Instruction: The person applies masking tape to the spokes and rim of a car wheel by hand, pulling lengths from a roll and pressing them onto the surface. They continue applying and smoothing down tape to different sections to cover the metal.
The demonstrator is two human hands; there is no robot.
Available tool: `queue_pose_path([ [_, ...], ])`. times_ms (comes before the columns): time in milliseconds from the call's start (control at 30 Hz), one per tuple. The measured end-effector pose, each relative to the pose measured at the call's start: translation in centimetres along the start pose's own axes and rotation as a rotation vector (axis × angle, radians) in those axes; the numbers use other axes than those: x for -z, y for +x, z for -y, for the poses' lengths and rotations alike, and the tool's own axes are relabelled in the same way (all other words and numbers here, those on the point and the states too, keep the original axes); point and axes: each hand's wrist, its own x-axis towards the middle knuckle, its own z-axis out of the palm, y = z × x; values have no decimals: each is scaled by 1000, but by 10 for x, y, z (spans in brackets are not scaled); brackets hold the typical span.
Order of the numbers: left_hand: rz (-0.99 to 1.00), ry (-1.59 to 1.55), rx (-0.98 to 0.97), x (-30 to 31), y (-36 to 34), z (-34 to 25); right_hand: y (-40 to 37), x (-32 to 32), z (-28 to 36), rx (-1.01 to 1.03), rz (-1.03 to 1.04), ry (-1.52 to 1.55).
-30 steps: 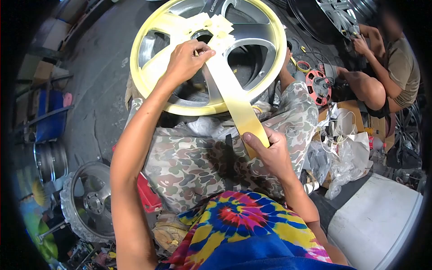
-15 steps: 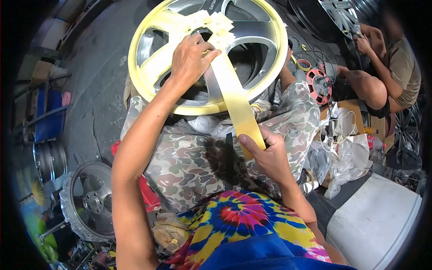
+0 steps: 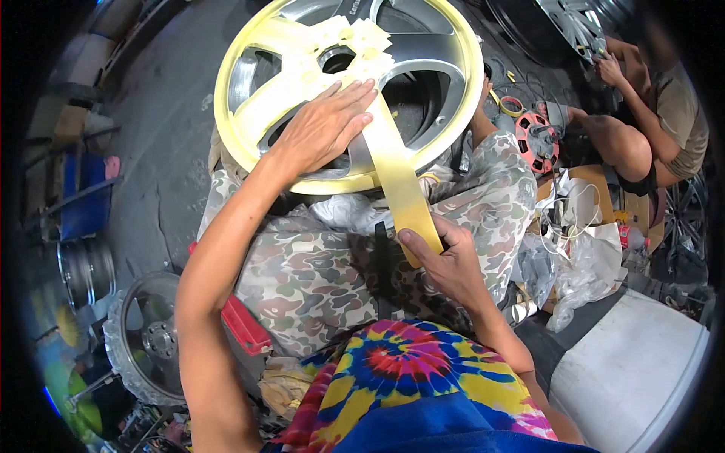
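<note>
A wheel rim [image 3: 439,47] rests at my lap, its outer lip and several spokes covered in yellow tape. A wide strip of yellow tape [image 3: 393,162] runs from near the hub over a bare spoke and past the rim's near edge. My left hand [image 3: 325,128] lies flat with its fingers stretched out, the fingertips on the strip's upper end just below the centre hole. The strip's lower end is pinched between thumb and fingers of my right hand [image 3: 445,253].
At the right a co-worker [image 3: 657,128] sits by another wheel [image 3: 578,26]. Near them are a red cable reel [image 3: 538,143], a tape roll [image 3: 511,106] and a cardboard box [image 3: 596,189]. A plastic-wrapped wheel [image 3: 155,336] stands at the lower left, beside a red object [image 3: 245,325].
My left hand has gone from curled fingers over the hub to lying flat a little lower, uncovering the centre hole. My right hand still holds the strip, nearly unmoved.
</note>
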Motion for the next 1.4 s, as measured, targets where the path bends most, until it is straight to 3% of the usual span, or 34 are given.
queue_pose_path([
  [300,-6,28,41,-2,4,8,-1,-4,-5,101,-41,-47],
  [533,59,38,94,12,-20,13,-4,-1,-9,34,-50,-32],
  [833,52,96,47,4,0,4,-5,2,-16,56,-1,-75],
  [900,47,92,56,-1,6,6,-6,3,-23,250,29,-85],
  [933,41,92,68,-3,7,7,-7,3,-22,249,31,-87],
  [1033,44,141,105,-4,5,-2,-14,5,-13,193,18,-86],
  [1100,38,151,124,-6,4,-5,-20,12,1,-171,113,-24],
  [1400,72,139,179,0,1,-20,-18,17,23,-186,90,55],
])
